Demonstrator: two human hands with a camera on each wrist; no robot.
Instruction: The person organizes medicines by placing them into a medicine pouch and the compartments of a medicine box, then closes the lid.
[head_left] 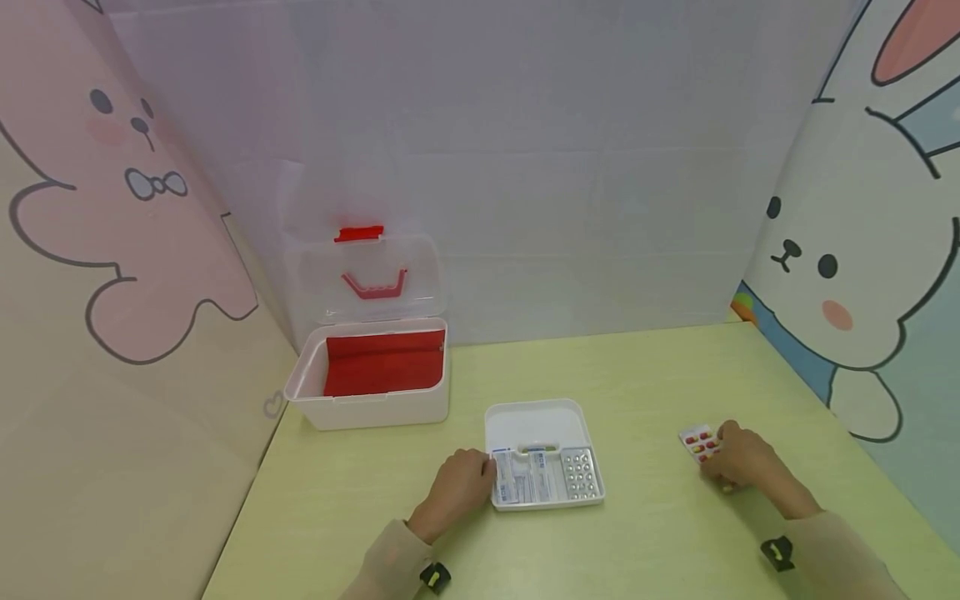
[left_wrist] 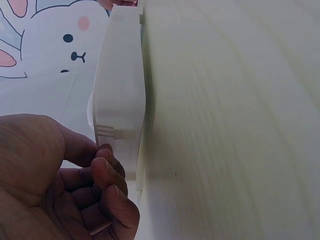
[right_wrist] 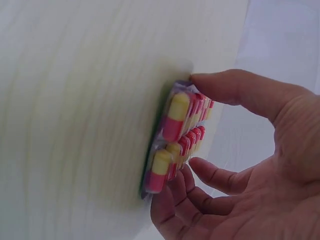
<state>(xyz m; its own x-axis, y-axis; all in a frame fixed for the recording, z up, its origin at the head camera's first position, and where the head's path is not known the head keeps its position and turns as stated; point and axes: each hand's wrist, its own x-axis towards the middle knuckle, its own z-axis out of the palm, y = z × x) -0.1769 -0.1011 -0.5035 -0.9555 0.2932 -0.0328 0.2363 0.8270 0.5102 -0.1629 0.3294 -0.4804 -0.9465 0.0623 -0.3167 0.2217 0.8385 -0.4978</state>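
Note:
My left hand [head_left: 460,483] pinches the left side of an open white plastic pill case [head_left: 535,417], thumb at its rim and fingertips against the outer wall [left_wrist: 120,75]. Inside the case lie paper-wrapped packets [head_left: 512,482] on the left and a silver blister pack [head_left: 580,475] on the right. Farther right, my right hand [head_left: 742,457] grips a blister pack of red and yellow capsules [head_left: 699,442] by opposite edges. In the right wrist view, the thumb meets one edge of the capsule pack [right_wrist: 175,135] and the fingers the other, close over the table.
A white box [head_left: 375,410] with a red interior stands at the back left. Its clear lid [head_left: 427,275], with a red handle and latch, is raised against the pale back curtain [head_left: 600,167]. Cartoon-printed panels flank the light yellow table [head_left: 637,550] on both sides.

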